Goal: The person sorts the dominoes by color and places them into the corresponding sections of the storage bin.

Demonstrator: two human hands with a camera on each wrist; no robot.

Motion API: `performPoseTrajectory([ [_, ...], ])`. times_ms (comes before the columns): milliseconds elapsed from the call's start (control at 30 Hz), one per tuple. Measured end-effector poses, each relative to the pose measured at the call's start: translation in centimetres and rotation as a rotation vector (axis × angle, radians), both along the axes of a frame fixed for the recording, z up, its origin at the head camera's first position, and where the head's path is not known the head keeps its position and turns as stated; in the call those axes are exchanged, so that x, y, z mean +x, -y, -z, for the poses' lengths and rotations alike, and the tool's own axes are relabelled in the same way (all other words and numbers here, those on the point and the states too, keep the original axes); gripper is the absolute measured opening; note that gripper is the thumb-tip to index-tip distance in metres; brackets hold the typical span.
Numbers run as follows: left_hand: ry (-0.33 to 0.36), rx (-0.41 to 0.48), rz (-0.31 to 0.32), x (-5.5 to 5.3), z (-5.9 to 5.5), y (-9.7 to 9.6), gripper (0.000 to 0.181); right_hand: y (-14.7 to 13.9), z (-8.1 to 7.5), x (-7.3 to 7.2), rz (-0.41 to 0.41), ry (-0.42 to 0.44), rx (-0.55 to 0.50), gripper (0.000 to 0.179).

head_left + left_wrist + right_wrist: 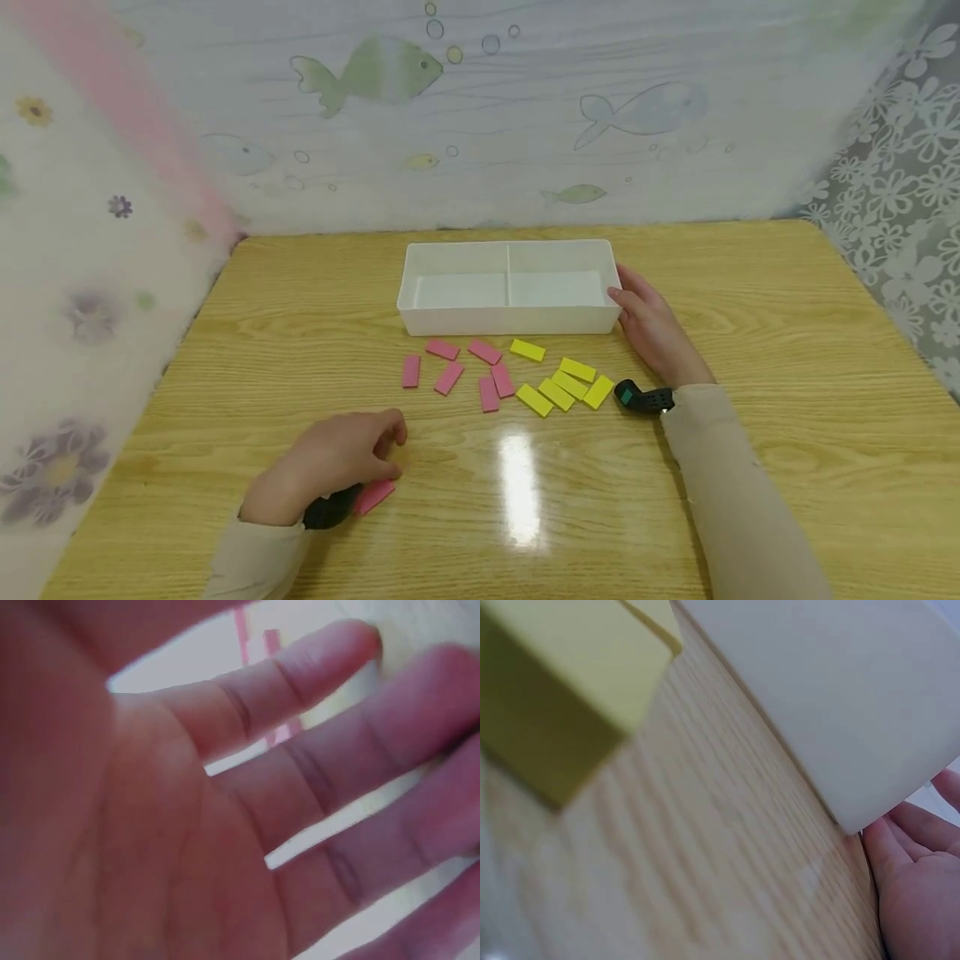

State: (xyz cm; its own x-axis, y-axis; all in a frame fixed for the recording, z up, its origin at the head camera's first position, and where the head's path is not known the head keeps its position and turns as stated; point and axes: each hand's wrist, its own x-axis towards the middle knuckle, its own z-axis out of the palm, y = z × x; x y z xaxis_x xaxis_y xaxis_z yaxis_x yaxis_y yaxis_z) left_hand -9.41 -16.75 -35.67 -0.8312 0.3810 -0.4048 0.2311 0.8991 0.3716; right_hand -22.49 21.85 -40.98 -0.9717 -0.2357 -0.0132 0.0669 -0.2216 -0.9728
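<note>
A white two-compartment box [506, 321] stands at the back of the wooden table. My right hand [652, 325] holds its right end, thumb over the rim and fingers along the outside of the end wall. In the right wrist view the fingers [922, 832] meet the box's corner [840, 772]. My left hand [341, 454] is over the table at front left, fingers bent loosely, with nothing seen in it. The left wrist view shows its fingers [255, 705] spread apart. A pink block [375, 497] lies beside that wrist, partly hidden.
Several pink blocks [448, 377] lie in front of the box's left half. To their right are several yellow blocks [534, 400], some touching each other. A fish-patterned curtain [495, 142] hangs behind the table, and a bright glare [519, 492] marks its surface.
</note>
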Motion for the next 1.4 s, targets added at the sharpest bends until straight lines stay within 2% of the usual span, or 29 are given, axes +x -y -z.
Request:
performPoseTrajectory([
  [133, 0.007, 0.019, 0.006, 0.6, -0.2, 0.7, 0.032, 0.3, 0.1, -0.1, 0.001, -0.006, -0.012, 0.056],
  [300, 0.025, 0.014, 0.004, 2.0, -0.2, 1.1, 0.041, 0.5, 0.3, -0.2, 0.009, 0.003, -0.031, 0.056],
  [533, -0.102, -0.081, 0.009, 3.8, 0.1, 0.5, 0.025, 0.8, 0.4, 0.0, -0.008, 0.002, -0.006, 0.058],
  [633, -0.127, -0.099, -0.003, 3.9, 0.2, 0.2, 0.018, 0.8, 0.5, -0.1, -0.001, 0.000, -0.005, 0.057],
  [867, -0.053, -0.074, -0.109, 3.2, 0.8, -0.2, 0.011, 1.0, 0.6, -0.2, 0.005, 0.017, 0.008, 0.056],
  [933, -0.048, -0.057, -0.127, 3.1, 1.2, -0.2, 0.010, 1.2, 0.1, 0.1, -0.004, 0.023, 0.033, 0.057],
  [1067, -0.072, 0.057, -0.132, 2.3, 2.1, 0.3, 0.007, 1.1, -0.8, 0.5, -0.012, 0.020, 0.066, 0.059],
  [1200, -0.073, 0.240, -0.189, 1.0, 3.2, 1.0, 0.007, 0.6, -0.6, 0.3, 0.000, 0.013, 0.052, 0.058],
  [1267, -0.034, 0.360, -0.245, 0.5, 3.8, 1.2, 0.012, 0.4, -0.4, 0.1, 0.009, 0.010, 0.044, 0.058],
  [1400, 0.095, 0.633, -0.377, -0.5, 4.9, 1.2, 0.031, 0.0, 0.2, -0.1, 0.020, 0.002, 0.027, 0.057],
])
